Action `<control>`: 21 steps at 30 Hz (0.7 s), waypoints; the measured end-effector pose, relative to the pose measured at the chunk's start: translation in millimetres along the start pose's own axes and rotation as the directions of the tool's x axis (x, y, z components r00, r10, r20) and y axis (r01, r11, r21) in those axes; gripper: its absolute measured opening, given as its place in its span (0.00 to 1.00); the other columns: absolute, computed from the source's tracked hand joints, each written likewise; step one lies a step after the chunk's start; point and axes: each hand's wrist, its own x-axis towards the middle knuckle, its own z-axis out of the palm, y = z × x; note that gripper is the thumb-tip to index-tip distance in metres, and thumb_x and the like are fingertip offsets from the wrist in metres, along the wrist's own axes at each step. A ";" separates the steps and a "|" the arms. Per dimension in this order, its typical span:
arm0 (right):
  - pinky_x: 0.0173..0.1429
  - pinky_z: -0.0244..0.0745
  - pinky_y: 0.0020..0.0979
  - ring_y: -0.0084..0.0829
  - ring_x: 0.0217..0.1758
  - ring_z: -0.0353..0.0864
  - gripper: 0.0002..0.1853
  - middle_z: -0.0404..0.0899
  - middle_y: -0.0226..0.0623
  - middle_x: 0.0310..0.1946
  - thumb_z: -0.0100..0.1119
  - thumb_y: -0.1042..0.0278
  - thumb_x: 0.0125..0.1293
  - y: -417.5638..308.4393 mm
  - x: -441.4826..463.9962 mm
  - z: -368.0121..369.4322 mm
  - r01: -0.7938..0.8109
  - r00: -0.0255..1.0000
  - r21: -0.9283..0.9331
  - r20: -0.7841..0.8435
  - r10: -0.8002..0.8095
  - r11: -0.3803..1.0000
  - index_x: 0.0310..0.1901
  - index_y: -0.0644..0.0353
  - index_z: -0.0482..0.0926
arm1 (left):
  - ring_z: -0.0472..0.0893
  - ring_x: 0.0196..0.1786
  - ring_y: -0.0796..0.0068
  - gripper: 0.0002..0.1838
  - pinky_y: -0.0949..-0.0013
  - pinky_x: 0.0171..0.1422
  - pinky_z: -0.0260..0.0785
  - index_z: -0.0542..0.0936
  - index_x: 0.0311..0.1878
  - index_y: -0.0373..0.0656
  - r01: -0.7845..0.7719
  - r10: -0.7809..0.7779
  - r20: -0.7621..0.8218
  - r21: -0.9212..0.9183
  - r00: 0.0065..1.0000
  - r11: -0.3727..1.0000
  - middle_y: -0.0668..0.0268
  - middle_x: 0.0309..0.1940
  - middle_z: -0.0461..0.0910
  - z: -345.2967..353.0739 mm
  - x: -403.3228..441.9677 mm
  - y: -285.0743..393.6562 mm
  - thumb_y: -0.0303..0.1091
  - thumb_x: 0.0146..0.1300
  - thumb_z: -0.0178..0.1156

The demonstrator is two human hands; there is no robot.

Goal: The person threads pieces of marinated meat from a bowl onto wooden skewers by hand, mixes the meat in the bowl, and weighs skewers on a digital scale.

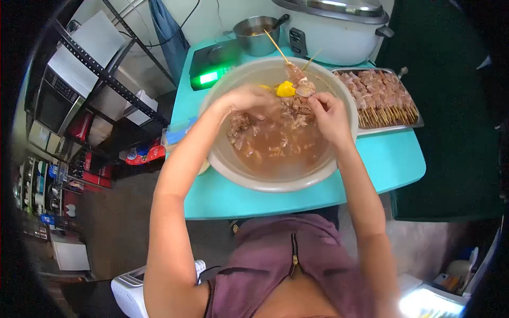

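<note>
A large pale basin holds brownish liquid and pieces of meat. Over its left part is my left hand, smeared by motion, so its fingers cannot be made out. My right hand is at the basin's right side, thumb and fingers pinched at the lower end of a piece of skewered meat. The wooden stick of that skewer points up and to the left. Beside the meat is a yellow piece. A second thin stick shows behind it.
On the turquoise table, a metal tray of meat skewers lies right of the basin. Behind stand a metal pot, a large cooker and a scale with a lit display. A shelf rack is at left.
</note>
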 end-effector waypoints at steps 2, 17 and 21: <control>0.32 0.65 0.24 0.23 0.27 0.72 0.07 0.74 0.36 0.26 0.55 0.73 0.57 -2.0 -0.8 -0.2 -0.042 0.999 0.025 -0.005 0.042 0.999 0.31 0.69 0.78 | 0.80 0.41 0.71 0.10 0.70 0.43 0.76 0.75 0.40 0.38 -0.007 -0.020 -0.083 -0.315 0.996 0.949 0.65 0.33 0.77 2.7 3.6 8.1 0.35 0.61 0.56; 0.26 0.59 0.20 0.15 0.21 0.65 0.07 0.69 0.25 0.16 0.50 0.74 0.61 -18.1 -4.2 4.9 -0.160 0.971 -0.058 0.173 0.168 0.985 0.31 0.68 0.77 | 0.79 0.42 0.72 0.14 0.73 0.45 0.75 0.71 0.49 0.37 -0.349 0.132 -0.434 -0.470 0.891 0.811 0.61 0.41 0.77 -21.2 -0.6 -12.8 0.28 0.60 0.55; 0.27 0.58 0.19 0.14 0.22 0.64 0.08 0.69 0.24 0.17 0.50 0.74 0.62 -25.9 -6.1 5.2 -0.195 0.946 -0.129 0.239 0.221 0.972 0.30 0.68 0.77 | 0.78 0.43 0.73 0.16 0.74 0.45 0.75 0.71 0.49 0.37 -0.387 0.071 -0.512 -0.545 0.856 0.744 0.63 0.40 0.77 -32.8 -7.8 -12.0 0.29 0.58 0.57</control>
